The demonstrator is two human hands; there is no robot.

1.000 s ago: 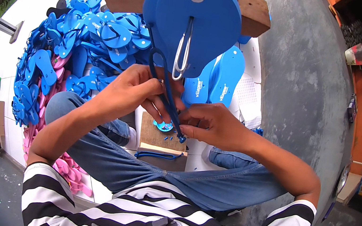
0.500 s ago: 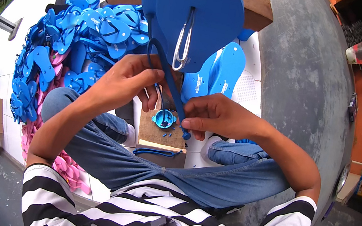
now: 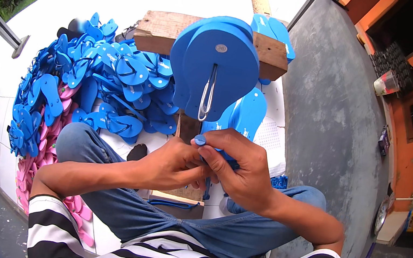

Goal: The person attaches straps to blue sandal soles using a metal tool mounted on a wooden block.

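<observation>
Sandal pile (image 3: 89, 94) left of soles (image 3: 232, 78)

Hands (image 3: 247, 173): two, and both are in play!
Blue disc (image 3: 200, 140): one, just the one
Soles by the wooden beam (image 3: 154, 31): at least two, overlapping
Wire loop (image 3: 203, 112): a single one
Blue flip-flops (image 3: 131, 72): dozens, too tangled to call
Pink flip-flops (image 3: 87, 214): many, exact tally hidden
Cup (image 3: 387, 84): one

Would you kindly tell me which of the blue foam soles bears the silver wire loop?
The frontmost blue foam sole covering part of the brown wooden block: the silver wire loop hangs below its round pale mark.
</observation>
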